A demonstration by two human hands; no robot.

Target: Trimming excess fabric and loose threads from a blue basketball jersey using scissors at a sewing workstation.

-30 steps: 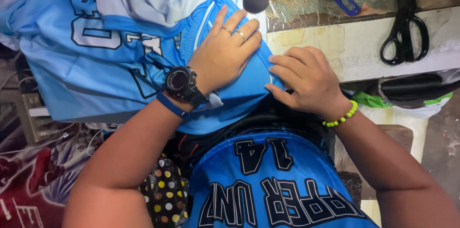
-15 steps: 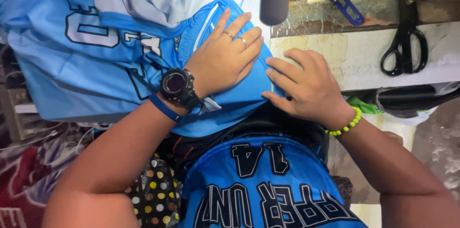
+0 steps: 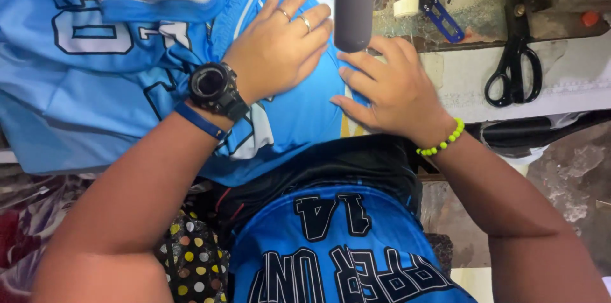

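L hand point(image 3: 280, 48) lies flat, fingers spread, palm down on the light-blue jersey point(image 3: 95, 99) spread over the bench's left half; grip not closed on anything, just pressing. R hand point(image 3: 388, 90) sits at the jersey's right edge, fingertips curled onto the hem, near the grey cylinder point(image 3: 354, 0). Black scissors point(image 3: 515, 64) lie well apart toward the bench's right edge.

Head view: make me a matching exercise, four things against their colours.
Things:
1. scissors
2. bead bracelet
3. wristband
4. cylinder above the hands

Colours:
A. dark blue
B. grey
C. black
D. yellow-green

Pairs: 1-C, 2-D, 3-A, 4-B
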